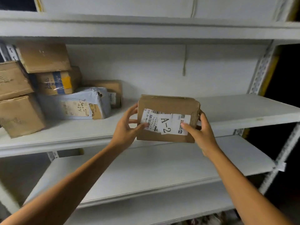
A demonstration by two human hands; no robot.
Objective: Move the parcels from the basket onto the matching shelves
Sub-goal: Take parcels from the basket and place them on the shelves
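A small brown cardboard parcel [168,104] with a white label reading "A-2" is held between both hands at the front edge of the middle white shelf [243,111]. My left hand [128,127] grips its left side, thumb on the label. My right hand [201,132] grips its right side, thumb on the label's right corner, fingers wrapped behind. The parcel's lower edge hangs just in front of the shelf lip. No basket is in view.
Several cardboard boxes [43,57] and a grey poly-bag parcel [76,104] are piled on the left of the same shelf. The lower shelf [162,169] and an upper shelf [146,30] frame it. A perforated metal upright [263,69] stands at the right.
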